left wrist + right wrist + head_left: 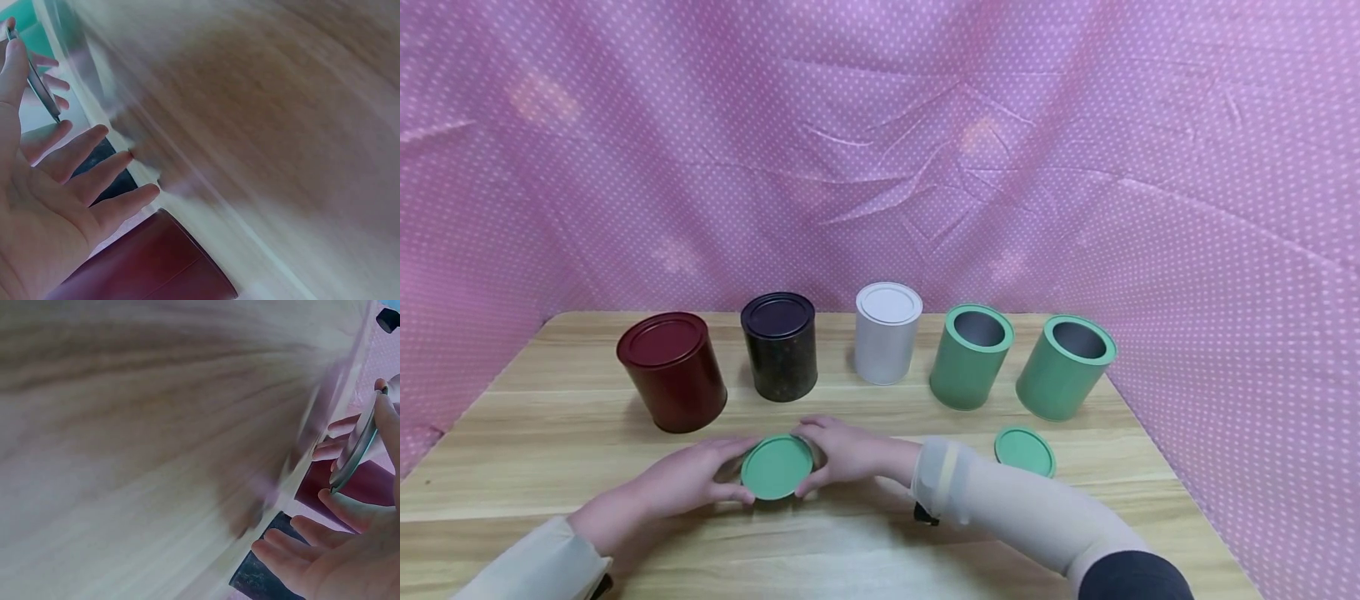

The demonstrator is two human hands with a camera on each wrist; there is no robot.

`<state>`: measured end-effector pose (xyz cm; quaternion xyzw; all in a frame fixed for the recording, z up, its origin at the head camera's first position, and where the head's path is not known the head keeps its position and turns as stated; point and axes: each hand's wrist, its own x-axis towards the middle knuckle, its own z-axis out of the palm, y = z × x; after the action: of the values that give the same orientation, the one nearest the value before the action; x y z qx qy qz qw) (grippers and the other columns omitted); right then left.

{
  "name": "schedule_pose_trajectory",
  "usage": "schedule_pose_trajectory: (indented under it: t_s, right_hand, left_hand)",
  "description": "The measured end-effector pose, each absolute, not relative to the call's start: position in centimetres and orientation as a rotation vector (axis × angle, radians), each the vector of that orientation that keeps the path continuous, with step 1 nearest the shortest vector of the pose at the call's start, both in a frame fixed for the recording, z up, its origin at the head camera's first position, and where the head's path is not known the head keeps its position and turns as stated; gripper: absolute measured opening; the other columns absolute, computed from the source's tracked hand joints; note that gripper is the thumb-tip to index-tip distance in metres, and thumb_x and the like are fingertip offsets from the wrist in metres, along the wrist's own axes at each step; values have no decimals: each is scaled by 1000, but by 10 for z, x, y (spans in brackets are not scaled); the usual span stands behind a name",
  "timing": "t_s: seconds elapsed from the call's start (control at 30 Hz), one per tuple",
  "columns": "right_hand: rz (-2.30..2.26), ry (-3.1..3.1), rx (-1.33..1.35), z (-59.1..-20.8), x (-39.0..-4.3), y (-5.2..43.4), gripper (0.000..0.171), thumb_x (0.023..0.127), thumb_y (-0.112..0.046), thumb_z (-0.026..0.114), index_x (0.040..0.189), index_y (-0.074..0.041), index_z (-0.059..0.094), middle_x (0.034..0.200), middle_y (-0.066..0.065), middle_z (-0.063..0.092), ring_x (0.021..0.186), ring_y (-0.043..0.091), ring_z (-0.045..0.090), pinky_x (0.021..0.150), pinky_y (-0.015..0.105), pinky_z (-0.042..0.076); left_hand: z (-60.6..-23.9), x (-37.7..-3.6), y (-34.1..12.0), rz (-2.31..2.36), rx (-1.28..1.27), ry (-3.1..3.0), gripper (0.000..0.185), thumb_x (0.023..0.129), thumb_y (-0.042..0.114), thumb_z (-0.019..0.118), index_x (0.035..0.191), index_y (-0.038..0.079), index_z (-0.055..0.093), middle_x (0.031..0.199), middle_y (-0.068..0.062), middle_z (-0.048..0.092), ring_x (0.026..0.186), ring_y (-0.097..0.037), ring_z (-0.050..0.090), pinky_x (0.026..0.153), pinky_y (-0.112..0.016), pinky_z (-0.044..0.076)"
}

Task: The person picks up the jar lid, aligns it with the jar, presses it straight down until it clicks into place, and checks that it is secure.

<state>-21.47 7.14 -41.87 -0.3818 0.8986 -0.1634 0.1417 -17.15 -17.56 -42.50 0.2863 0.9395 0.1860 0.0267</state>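
Observation:
A round green lid is held between the two hands, above the front left part of the table. My left hand pinches its left edge between thumb and index finger. Thumb and index finger of my right hand pinch the opposite edge. In the left wrist view the lid shows edge-on, apart from the wood, while the other fingers of the left hand spread out free. The right wrist view shows the lid's underside and the right hand's other fingers extended.
Behind the hands stand a dark red can, a black can and a white can, all lidded. Two green cans stand uncovered at the right. A second green lid lies before them. Pink dotted cloth surrounds the wooden table.

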Motion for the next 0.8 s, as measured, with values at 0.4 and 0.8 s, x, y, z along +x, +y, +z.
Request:
schedule_pose_trajectory:
  t_s: [0.4,0.8]
  right_hand:
    - [-699,2543,-1064,-405,-217,89,82,79,-34,80,146,-7,40,152,14,37,141,27,36,116,37,32]
    - [-897,2554,-1103,-378,-214,122,79,77,-29,82,144,-9,44,153,14,38,141,31,36,114,49,34]
  left_hand:
    - [-413,-174,-166,801,854,2873,82,79,62,64,141,10,50,137,-7,58,127,-29,54,102,-51,45]
    - [-392,-173,-145,975,834,2873,78,80,54,68,144,15,46,140,-15,54,129,-37,50,101,-57,44]
